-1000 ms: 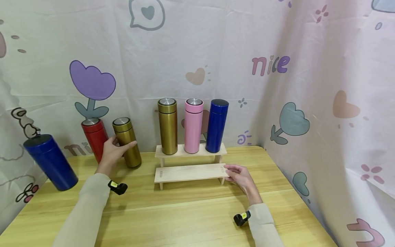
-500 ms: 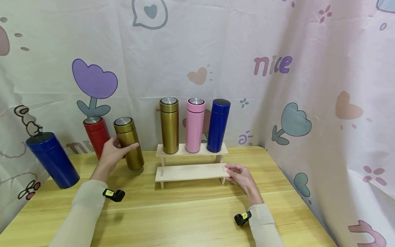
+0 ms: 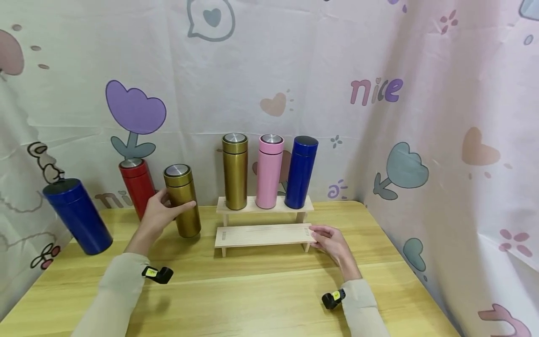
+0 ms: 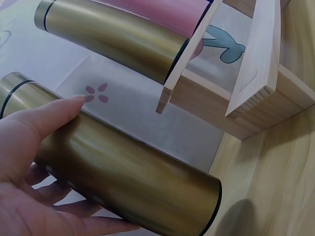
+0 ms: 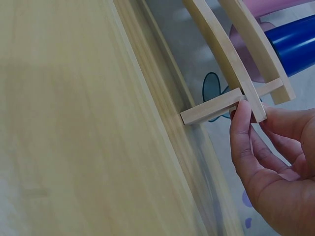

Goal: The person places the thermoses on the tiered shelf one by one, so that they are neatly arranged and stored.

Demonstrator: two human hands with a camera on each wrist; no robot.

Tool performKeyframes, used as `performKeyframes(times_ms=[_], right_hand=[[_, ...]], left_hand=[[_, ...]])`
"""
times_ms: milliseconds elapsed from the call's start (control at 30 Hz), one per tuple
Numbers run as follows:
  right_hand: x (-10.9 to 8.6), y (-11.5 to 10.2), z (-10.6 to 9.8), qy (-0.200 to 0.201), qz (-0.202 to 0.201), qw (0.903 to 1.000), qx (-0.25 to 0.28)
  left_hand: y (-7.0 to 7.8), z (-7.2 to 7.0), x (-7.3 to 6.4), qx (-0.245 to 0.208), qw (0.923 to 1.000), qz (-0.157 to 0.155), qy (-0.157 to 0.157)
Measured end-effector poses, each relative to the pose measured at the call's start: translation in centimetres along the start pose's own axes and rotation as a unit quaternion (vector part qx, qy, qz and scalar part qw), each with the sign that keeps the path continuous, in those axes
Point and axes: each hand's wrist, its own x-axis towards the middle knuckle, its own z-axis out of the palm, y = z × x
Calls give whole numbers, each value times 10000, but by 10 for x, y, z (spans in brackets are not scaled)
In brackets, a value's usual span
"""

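Observation:
My left hand (image 3: 159,216) grips a gold thermos bottle (image 3: 185,206) with a silver-topped lid, thumb across its near side. In the left wrist view the fingers of the left hand (image 4: 34,187) curl under the bottle's body, and its base is close over the table. At the right end of the wooden two-tier stand (image 3: 263,235), my right hand (image 3: 334,244) pinches the lower shelf between thumb and fingers. On the upper shelf stand another gold thermos (image 3: 236,173), a pink thermos (image 3: 269,173) and a blue thermos (image 3: 301,173), all upright. The lower shelf bears nothing.
Left of my left hand a red thermos (image 3: 138,185) stands at the back of the table (image 3: 252,295). A wider blue thermos (image 3: 80,217) stands at the far left. A patterned cloth (image 3: 202,93) hangs behind the table and along the right side.
My left hand has brought the gold thermos a little to the right and nearer, away from the red one. The right hand stays on the shelf end. The head view has shifted slightly.

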Motion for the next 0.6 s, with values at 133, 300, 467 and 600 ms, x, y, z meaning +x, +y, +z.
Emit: performKeyframes(times_ms=[133, 300, 467, 600], right_hand=[[-2, 0, -2, 11, 7, 10000, 37], [-2, 1, -4, 80, 21, 10000, 38], [0, 4, -3, 28, 58, 10000, 22], [1, 5, -2, -8, 14, 10000, 14]], left_hand=[[4, 4, -2, -48, 10000, 54, -58], [7, 7, -4, -62, 9999, 83, -135], [9, 5, -8, 54, 9998, 100, -157], [12, 3, -12, 114, 9997, 116, -204]])
